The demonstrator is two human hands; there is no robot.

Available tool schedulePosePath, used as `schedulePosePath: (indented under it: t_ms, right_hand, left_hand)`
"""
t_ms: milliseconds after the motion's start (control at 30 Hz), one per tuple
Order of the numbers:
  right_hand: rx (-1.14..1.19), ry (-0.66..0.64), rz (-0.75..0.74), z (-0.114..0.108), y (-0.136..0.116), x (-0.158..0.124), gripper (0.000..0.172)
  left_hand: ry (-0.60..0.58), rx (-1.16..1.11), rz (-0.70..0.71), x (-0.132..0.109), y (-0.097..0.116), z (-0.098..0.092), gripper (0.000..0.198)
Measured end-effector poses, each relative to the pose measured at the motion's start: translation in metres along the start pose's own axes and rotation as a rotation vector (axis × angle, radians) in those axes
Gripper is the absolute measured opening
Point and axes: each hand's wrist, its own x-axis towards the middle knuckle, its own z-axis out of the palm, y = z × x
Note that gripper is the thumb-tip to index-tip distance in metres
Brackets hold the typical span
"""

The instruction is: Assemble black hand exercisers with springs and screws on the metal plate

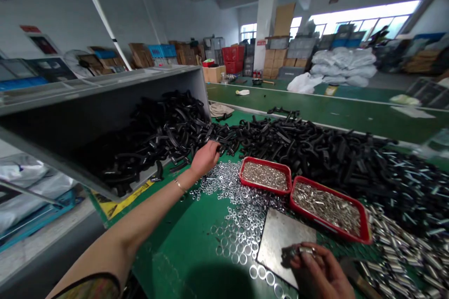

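Observation:
My left hand [205,159] reaches to the near edge of a heap of black curved plastic parts [308,145]. Its fingers are curled together, with something dark at the tips that I cannot make out. Over a flat steel plate [277,233], my right hand [322,268] pinches a small dark part with a shiny metal piece [305,251] on it. Many silvery rings [242,224] lie between my hands. Small metal pieces fill one red tray [266,175], and short metal pins fill the other red tray [328,208].
A grey crate [206,98] lies on its side at the left, with more black parts spilling out. Loose metal cylinders [403,247] cover the right of the green table. A hammer-like tool [361,280] lies beside my right hand. Beyond runs a green conveyor-like surface [266,100].

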Motion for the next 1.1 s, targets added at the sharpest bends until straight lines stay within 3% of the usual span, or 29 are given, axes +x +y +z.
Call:
schedulePosePath:
  t_ms: [67,133,233,333,400,433,467,600,733,1000,1100]
  right_hand:
    - [0.102,0.089,-0.038,0.004,-0.010,0.015,0.047]
    - [0.214,0.146,-0.105,0.019,-0.020,0.029,0.041]
    - [0.266,0.110,-0.215,0.046,-0.028,0.041,0.033]
    - [0.187,-0.051,-0.248,0.054,-0.026,0.034,0.030]
    - [0.114,-0.093,-0.266,0.044,-0.022,0.021,0.029]
    - [0.081,-0.078,-0.278,0.034,-0.020,0.014,0.029]
    - [0.056,-0.047,-0.293,0.023,-0.019,0.008,0.028]
    - [0.003,0.019,-0.298,-0.017,-0.017,-0.010,0.028]
    - [0.018,-0.007,-0.271,-0.021,-0.013,-0.021,0.029]
    - [-0.058,0.043,-0.350,-0.009,-0.007,-0.026,0.024]
    - [-0.114,-0.006,-0.388,-0.015,-0.012,-0.020,0.022]
  left_hand:
    - [0.157,-0.350,-0.050,-0.033,0.045,-0.008,0.026]
    - [0.102,-0.719,-0.108,-0.075,0.102,-0.006,0.023]
    - [-0.241,-1.045,-0.208,-0.134,0.180,0.007,0.022]
    - [-0.731,-1.395,-0.307,-0.162,0.222,0.023,0.045]
    - [-1.000,-1.564,-0.339,-0.164,0.230,0.030,0.056]
    - [-1.049,-1.588,-0.351,-0.162,0.231,0.032,0.056]
    - [-1.026,-1.582,-0.370,-0.159,0.230,0.032,0.054]
    - [-0.709,-1.479,-0.464,-0.149,0.227,0.031,0.046]
    - [-0.602,-1.424,-0.490,-0.145,0.240,0.032,0.044]
    - [-0.562,-1.489,-0.560,-0.150,0.262,0.032,0.042]
    - [-0.814,-1.523,-0.463,-0.149,0.265,0.025,0.046]
